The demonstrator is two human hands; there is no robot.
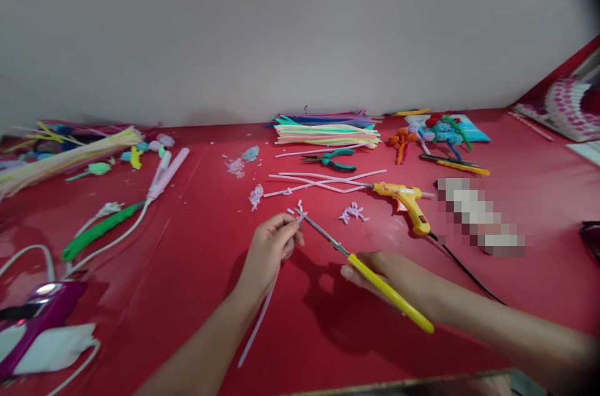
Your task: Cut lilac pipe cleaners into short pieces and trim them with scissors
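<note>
Looking down from the head cam, I've got the left hand (272, 246) pinched shut on a thin fuzzy lilac pipe cleaner (257, 321), thumb and fingers closed near its top end, the rest trailing down under the wrist over the red table (197, 240). Right hand (384, 274) is wrapped around the smooth yellow handles of the scissors (365, 271). Slim metal blades point up-left and look only slightly parted, tips right at the pipe cleaner's end by my left fingertips.

Around that: a little heap of lilac snippets (352, 213) just past the blades, and a yellow plastic glue gun (407, 202) with a black cord lying near it. A few long pale stems (323, 182) cross each other behind, then teal-handled pliers (335, 160), then a flat stack of pastel pipe cleaners (325, 132) against the wall. Far right, some twisted fuzzy flowers (434, 130). Off to the left there's a slim pink iron (167, 172) on a white cable, and a fat green stem (96, 232). Table cover looks glossy, a bit wrinkled.
</note>
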